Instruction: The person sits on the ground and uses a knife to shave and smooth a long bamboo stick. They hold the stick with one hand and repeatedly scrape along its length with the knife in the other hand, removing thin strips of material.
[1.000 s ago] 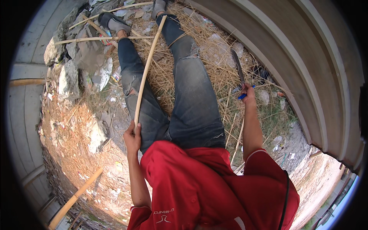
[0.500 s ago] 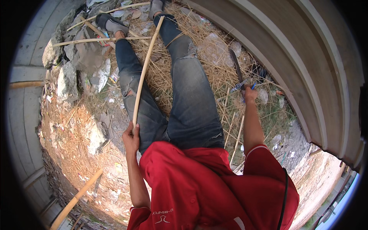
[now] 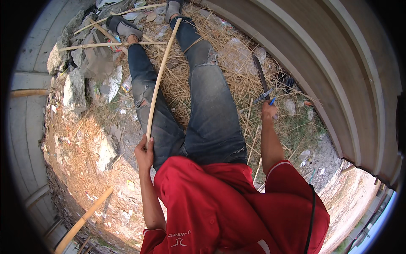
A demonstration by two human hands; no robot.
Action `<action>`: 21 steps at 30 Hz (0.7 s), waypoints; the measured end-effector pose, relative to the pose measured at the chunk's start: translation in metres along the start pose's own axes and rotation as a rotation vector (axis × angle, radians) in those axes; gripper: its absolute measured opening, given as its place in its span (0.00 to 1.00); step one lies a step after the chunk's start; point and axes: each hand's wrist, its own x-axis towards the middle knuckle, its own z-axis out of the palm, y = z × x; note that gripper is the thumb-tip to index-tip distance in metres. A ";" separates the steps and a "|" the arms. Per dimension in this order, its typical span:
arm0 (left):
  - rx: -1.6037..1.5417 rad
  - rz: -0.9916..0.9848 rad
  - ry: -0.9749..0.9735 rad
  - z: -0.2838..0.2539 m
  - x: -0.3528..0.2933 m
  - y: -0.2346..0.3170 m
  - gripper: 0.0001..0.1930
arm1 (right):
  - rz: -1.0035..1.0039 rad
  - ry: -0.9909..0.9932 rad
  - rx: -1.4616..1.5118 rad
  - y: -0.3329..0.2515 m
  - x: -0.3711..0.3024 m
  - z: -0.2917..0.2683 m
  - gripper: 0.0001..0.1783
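Observation:
My left hand (image 3: 144,154) grips the near end of a long, pale, slightly curved bamboo strip (image 3: 160,76). The strip slants up over one leg of my torn dark jeans (image 3: 213,101), its far end near my shin. Off to the right, my right hand (image 3: 269,111) is closed round the handle of a machete (image 3: 259,70). Its dark blade points away from me, low over the straw, and the handle's butt sticks out below my palm. A small blue piece (image 3: 272,101) shows by my fingers; its kind is unclear.
More bamboo strips (image 3: 112,44) lie across the far left near my shoes and grey rocks (image 3: 75,89). Straw and shavings (image 3: 177,93) cover the ground between my legs. A corrugated metal wall (image 3: 325,55) curves along the right. A bamboo pole (image 3: 86,216) is at the lower left.
My right hand has come slightly nearer and left, and more of the machete's handle now shows below it. My left hand and the bamboo strip have hardly moved.

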 end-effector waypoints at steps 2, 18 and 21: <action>-0.002 -0.001 -0.012 -0.001 0.002 -0.001 0.31 | -0.022 0.011 -0.011 0.005 0.002 0.003 0.25; 0.015 -0.019 0.001 -0.001 -0.002 0.007 0.31 | -0.973 -0.474 -0.494 -0.036 0.067 -0.053 0.24; 0.011 -0.023 -0.020 0.001 0.005 0.007 0.31 | -0.739 -0.641 -0.106 -0.022 0.098 -0.043 0.19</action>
